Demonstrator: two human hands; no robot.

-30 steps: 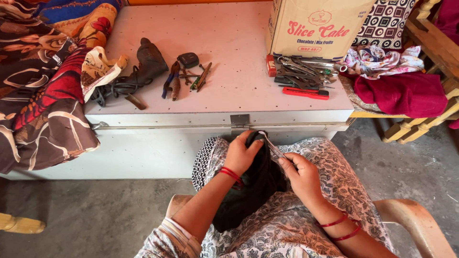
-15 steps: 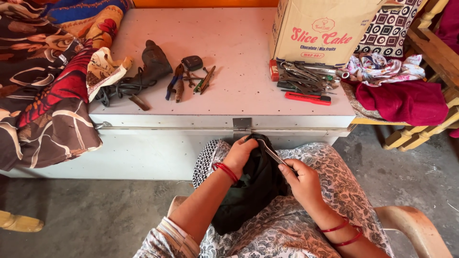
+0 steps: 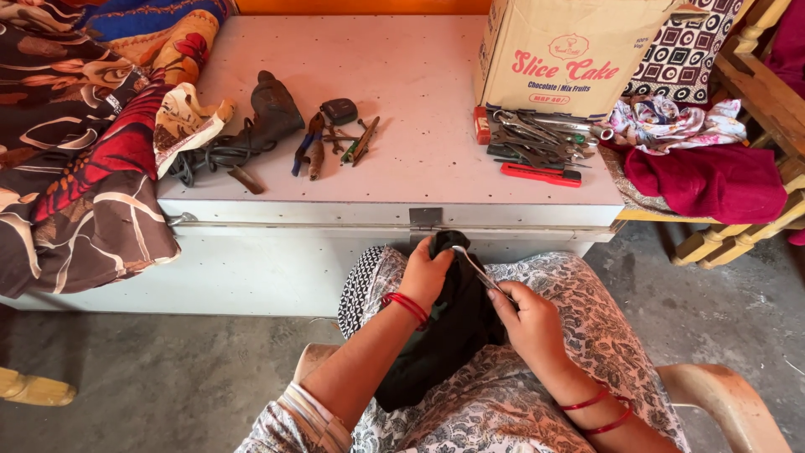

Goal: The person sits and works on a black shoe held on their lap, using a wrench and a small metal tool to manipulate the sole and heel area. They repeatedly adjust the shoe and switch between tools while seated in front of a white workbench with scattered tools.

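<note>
1. Since the earlier frame, the view has tilted down slightly; both hands remain on the black cloth in the lap, and the right hand has drawn its tool a little lower and toward the body.
2. I note the left hand closed on the upper fold of the black cloth, thumb and fingers pinching it up just below the trunk's hasp.
3. The right hand is curled around a slim metal tool, seemingly small scissors or a pick; its tip meets the cloth beside the left thumb. I cannot tell the tool's exact kind.
4. The cloth hangs between the knees over the patterned dress, in front of the white metal trunk.
5. Judged step: working a seam or thread at the pinched fold. The next move calls for steady tension from the left hand and a short, controlled stroke of the tool away from the thumb.
6. On the trunk, unused: pliers, a pile of spanners, a red cutter, a cardboard box.
</note>
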